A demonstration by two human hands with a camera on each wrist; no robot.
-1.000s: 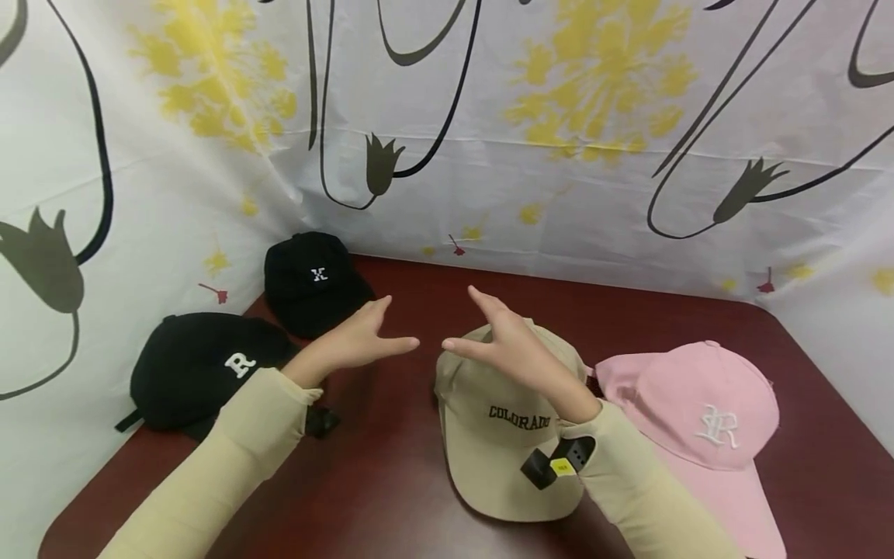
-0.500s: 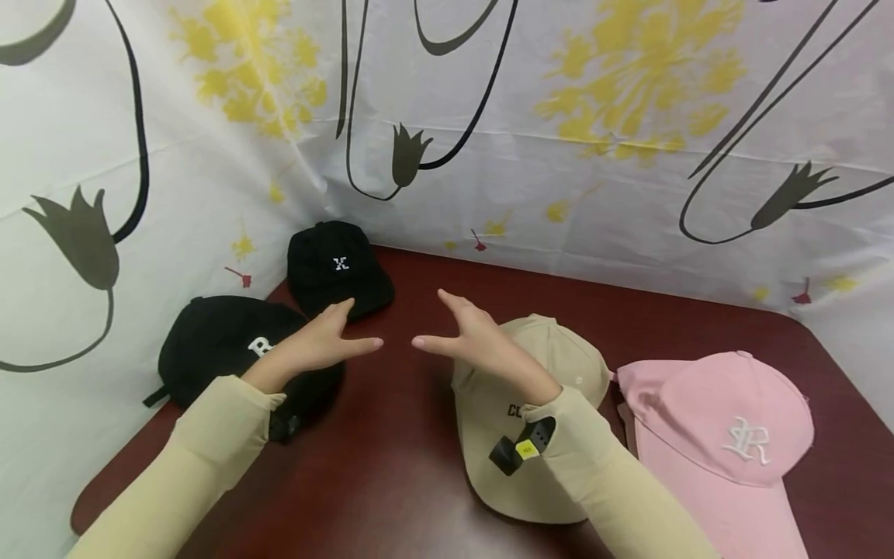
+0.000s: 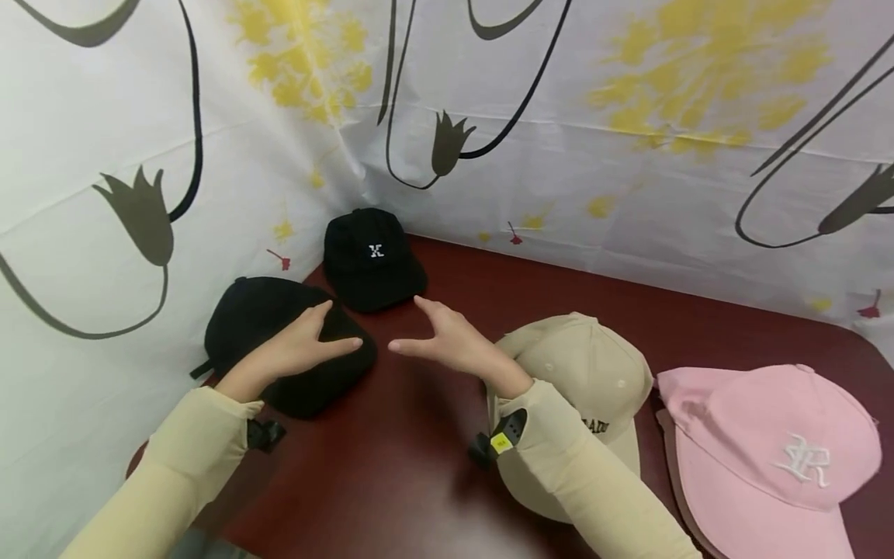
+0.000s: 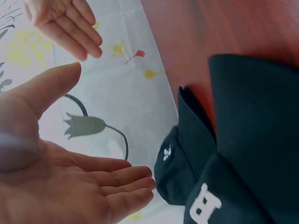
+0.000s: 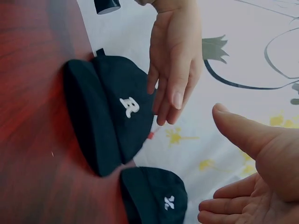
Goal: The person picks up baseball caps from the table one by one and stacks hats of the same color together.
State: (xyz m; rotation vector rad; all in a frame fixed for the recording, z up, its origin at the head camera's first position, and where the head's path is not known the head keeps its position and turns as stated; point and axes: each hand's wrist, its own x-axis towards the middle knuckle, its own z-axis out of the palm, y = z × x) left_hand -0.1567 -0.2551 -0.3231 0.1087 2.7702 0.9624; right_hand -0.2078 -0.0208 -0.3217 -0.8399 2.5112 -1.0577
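Both hands hover above the table, palms facing each other, fingers straight and thumbs spread. My left hand (image 3: 296,341) holds nothing and hides part of a black cap with a white R (image 5: 112,109) in the head view. Farther back, in the corner, sits a smaller black cap with a white letter (image 3: 370,264). My right hand (image 3: 454,338) is likewise free of any object, its wrist over the left side of a beige cap (image 3: 594,365) whose dark lettering is partly hidden by the sleeve. In the left wrist view the two black caps lie beyond the fingers.
A pink cap (image 3: 775,435) with a white emblem lies at the right, with a brownish edge showing under its brim. White cloth (image 3: 559,186) printed with flowers walls the back and left of the dark red table (image 3: 363,481). Each wrist wears a small black camera.
The head view has turned left, so caps and cloth shift rightward in it. Both hands have moved left with it, the left one now in front of the R cap. Their poses stay alike.
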